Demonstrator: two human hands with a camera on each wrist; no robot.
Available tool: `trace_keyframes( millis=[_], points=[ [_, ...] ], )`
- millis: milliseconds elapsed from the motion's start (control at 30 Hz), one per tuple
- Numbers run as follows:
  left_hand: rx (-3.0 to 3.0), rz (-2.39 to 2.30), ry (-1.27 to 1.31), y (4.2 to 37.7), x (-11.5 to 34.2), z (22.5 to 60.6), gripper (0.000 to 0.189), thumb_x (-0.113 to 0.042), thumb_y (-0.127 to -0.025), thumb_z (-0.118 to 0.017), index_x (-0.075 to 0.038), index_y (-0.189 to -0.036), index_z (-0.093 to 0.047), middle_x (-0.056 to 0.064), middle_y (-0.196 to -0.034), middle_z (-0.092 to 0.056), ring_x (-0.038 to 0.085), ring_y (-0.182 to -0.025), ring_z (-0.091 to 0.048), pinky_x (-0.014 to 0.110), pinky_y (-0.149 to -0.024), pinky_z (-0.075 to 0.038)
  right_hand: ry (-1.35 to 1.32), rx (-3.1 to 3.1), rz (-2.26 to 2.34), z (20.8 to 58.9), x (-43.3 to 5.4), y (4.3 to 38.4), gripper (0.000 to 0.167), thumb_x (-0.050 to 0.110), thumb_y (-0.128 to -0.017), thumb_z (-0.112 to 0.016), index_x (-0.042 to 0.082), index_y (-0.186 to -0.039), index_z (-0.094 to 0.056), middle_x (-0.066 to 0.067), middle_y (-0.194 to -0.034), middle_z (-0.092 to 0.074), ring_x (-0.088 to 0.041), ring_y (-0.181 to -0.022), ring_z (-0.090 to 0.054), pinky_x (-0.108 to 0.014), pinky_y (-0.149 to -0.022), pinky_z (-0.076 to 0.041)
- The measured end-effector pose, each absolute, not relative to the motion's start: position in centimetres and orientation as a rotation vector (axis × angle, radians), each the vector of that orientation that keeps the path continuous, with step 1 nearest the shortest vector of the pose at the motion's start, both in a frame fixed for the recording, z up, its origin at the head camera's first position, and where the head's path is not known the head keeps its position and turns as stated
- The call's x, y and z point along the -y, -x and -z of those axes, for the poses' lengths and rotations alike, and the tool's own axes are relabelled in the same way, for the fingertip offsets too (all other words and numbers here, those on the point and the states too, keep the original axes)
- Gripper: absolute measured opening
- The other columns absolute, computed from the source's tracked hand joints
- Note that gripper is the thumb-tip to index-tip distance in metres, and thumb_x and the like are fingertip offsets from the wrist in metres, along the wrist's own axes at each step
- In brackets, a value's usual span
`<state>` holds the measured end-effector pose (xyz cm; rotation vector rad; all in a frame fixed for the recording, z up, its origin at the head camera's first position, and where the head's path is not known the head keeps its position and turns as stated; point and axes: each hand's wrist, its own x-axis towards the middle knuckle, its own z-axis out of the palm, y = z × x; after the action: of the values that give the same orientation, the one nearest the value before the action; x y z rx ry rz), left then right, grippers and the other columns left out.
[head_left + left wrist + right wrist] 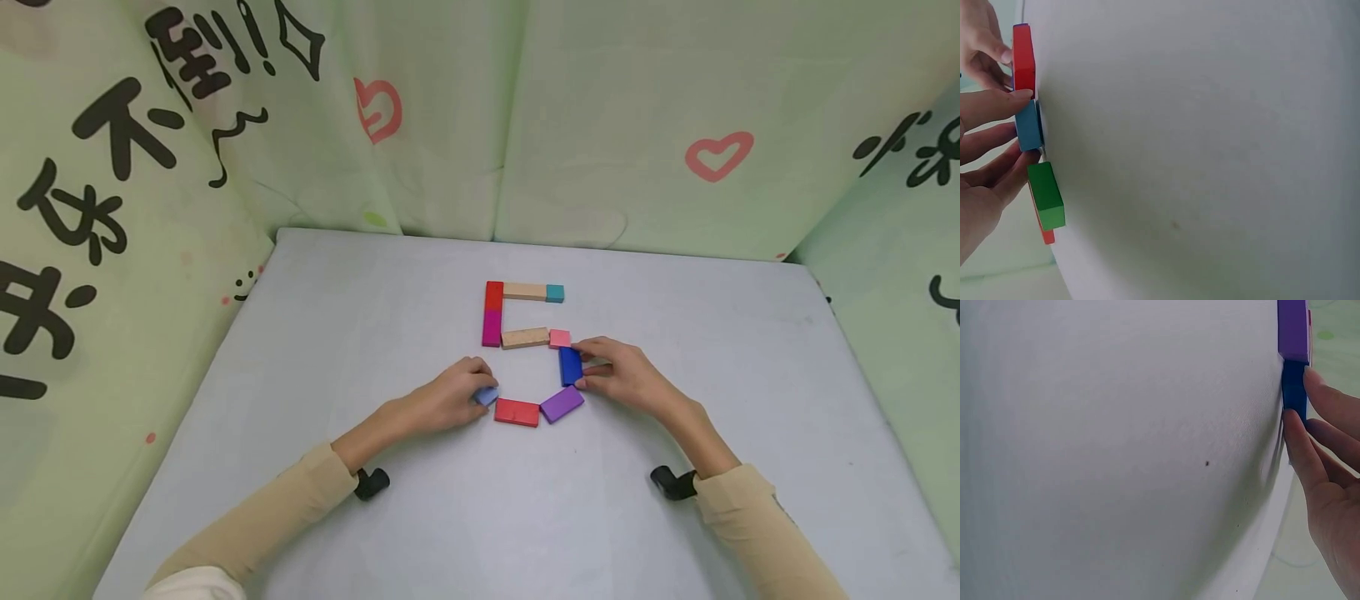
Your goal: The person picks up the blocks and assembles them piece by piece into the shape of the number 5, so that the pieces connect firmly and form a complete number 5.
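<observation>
Several coloured blocks lie on the table in a shape like a 5. My left hand (448, 396) pinches a light blue block (487, 396) between thumb and fingers at the lower left end of the curve. In the left wrist view, this light blue block (1029, 127) sits beside a red block (1024, 61). My right hand (628, 377) grips a dark blue block (570, 367) by its ends, on the curve's right side. Below that block lies a purple block (562, 405), tilted, and above it a pink block (559, 338). A red block (517, 412) forms the bottom.
Behind the hands stand a magenta block (492, 329), a red block (494, 295), two wooden blocks (525, 291) and a teal block (555, 293). A green block (1047, 197) shows in the left wrist view. Printed curtains (600, 108) enclose the white table (375, 283).
</observation>
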<state>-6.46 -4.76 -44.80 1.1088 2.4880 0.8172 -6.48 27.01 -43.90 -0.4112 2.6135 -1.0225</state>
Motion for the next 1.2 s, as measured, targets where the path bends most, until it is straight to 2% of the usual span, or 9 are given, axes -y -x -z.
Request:
trace_keyframes(
  millis=[667,833,967,1200],
  points=[
    [-2.499,-0.756,-1.149,5.8,5.0,44.3,0.035,-0.005,-0.092,-0.075,0.004,-0.125,-0.069,0.015,-0.125,-0.062,0.027,-0.117,-0.057,0.031,-0.095,-0.058,0.416,-2.619,1.022,43.8,-27.0,6.5,0.056,0.002,-0.092,-0.075,-0.006,-0.143,-0.054,-0.027,-0.141,-0.056,-0.042,-0.12,-0.065,-0.048,-0.098,-0.056],
    [-2.556,-0.738,-1.181,6.0,5.5,44.2,0.041,-0.008,-0.09,-0.078,0.001,-0.129,-0.068,0.014,-0.126,-0.062,0.025,-0.118,-0.056,0.029,-0.095,-0.057,0.418,-2.624,1.016,43.8,-26.9,6.5,0.056,0.003,-0.092,-0.075,-0.005,-0.144,-0.054,-0.027,-0.142,-0.056,-0.041,-0.121,-0.064,-0.047,-0.098,-0.056],
    [-2.607,-0.782,-1.232,6.3,6.3,44.0,0.042,-0.007,-0.087,-0.081,0.003,-0.126,-0.069,0.015,-0.123,-0.064,0.026,-0.115,-0.057,0.029,-0.094,-0.057,0.414,-2.623,1.02,43.8,-26.9,6.5,0.056,0.003,-0.092,-0.075,-0.006,-0.144,-0.054,-0.026,-0.141,-0.056,-0.041,-0.12,-0.065,-0.047,-0.098,-0.056],
    [-2.63,-0.76,-1.09,6.5,7.7,44.0,0.044,-0.009,-0.089,-0.08,0.003,-0.129,-0.068,0.014,-0.127,-0.063,0.026,-0.116,-0.055,0.033,-0.095,-0.056,0.42,-2.613,1.022,43.9,-27.0,6.5,0.056,0.003,-0.092,-0.075,-0.007,-0.144,-0.054,-0.028,-0.14,-0.056,-0.041,-0.119,-0.066,-0.048,-0.098,-0.056]
  ],
)
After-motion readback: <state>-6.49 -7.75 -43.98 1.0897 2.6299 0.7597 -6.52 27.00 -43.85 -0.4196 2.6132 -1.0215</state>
